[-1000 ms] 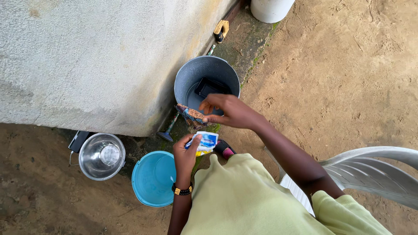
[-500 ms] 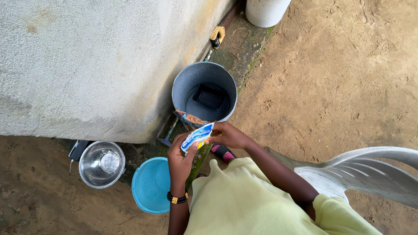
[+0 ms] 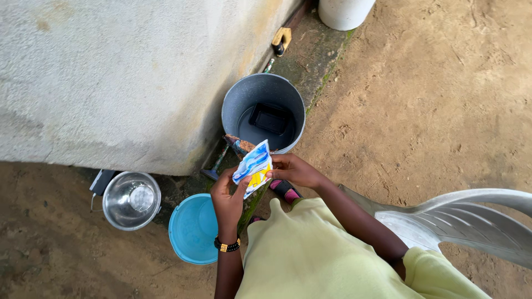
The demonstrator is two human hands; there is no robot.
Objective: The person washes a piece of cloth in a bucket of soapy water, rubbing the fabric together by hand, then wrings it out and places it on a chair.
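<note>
A small blue, white and yellow sachet (image 3: 252, 166) is held upright between both hands, just in front of a grey bucket (image 3: 239, 99). My left hand (image 3: 227, 196), with a black and gold bracelet on the wrist, grips the sachet's lower left side. My right hand (image 3: 293, 170) pinches its right edge. The bucket holds water and a black rectangular tray (image 3: 270, 118). A patterned cloth (image 3: 241, 145) hangs at the bucket's near rim, partly hidden by the sachet.
A rough white wall (image 3: 122, 77) fills the left. At its foot sit a shiny steel bowl (image 3: 131, 200) and a blue plastic bowl (image 3: 194, 228). A grey plastic chair (image 3: 471, 216) stands at the right on sandy ground. A white container (image 3: 344, 11) is at the top edge.
My right hand came back from over the bucket and took the sachet's edge. Both hands have since lifted and turned the sachet more upright.
</note>
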